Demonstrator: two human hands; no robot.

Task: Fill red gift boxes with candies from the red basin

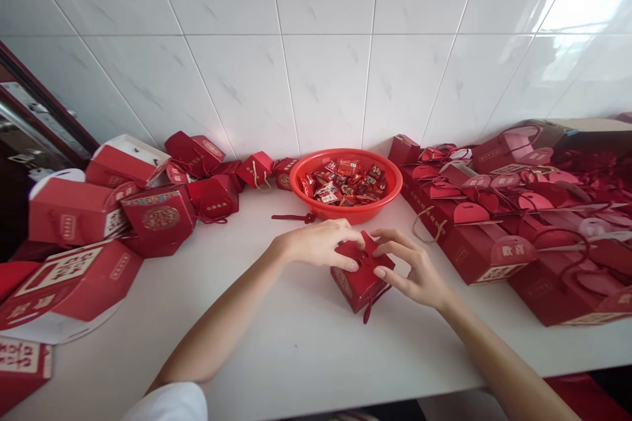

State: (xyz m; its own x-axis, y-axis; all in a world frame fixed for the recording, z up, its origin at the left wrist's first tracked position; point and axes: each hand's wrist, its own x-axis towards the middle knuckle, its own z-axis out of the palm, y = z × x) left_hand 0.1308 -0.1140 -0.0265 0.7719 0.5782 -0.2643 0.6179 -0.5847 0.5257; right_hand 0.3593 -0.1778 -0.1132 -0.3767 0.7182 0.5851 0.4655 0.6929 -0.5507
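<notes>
A small red candy box sits on the white table in front of me, its top flaps folded inward around a small hole. A dark red cord with a tassel hangs over its near side. From the left, my left hand holds the box, fingers and thumb bent over the top flaps. My right hand grips the right side of the top, with the thumb at the near edge and the fingers at the far edge. The undersides of both hands' fingers are partly hidden.
Behind the box stands a red plastic basket of wrapped sweets. A loose red strap lies before it. Several red boxes are piled at the left, and rows of handled red boxes fill the right. A tiled wall bounds the back.
</notes>
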